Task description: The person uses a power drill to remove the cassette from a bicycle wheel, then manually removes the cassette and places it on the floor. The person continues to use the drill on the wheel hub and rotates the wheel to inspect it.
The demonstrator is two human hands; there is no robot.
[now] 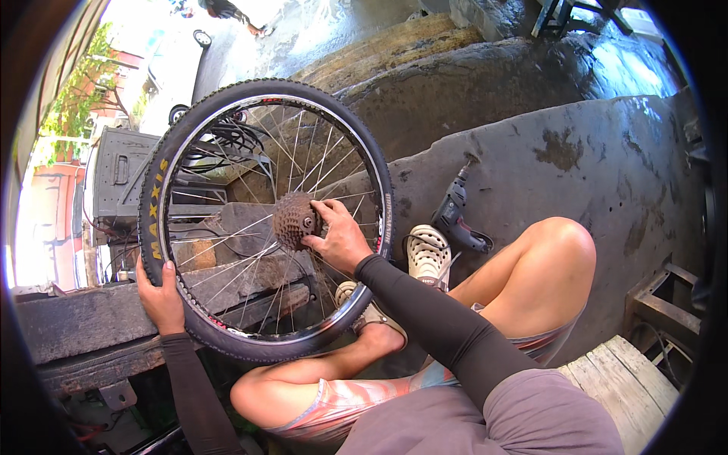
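Observation:
A bicycle wheel with a black knobby tyre stands tilted in front of me, its spokes and silver-edged rim facing up toward me. At its lower left, my left hand grips the tyre, thumb on the near side and fingers partly hidden behind. A brown, rusty-looking sprocket cassette sits at the wheel's hub. My right hand is closed on the cassette's right side, thumb below and fingers above, beside the axle end. Part of the cassette is covered by those fingers.
A corded power drill lies on the concrete floor, right of the wheel, near my clog. Heavy wooden beams run at the left. Behind the wheel is a grey metal box with cables. A wooden-slat seat is lower right.

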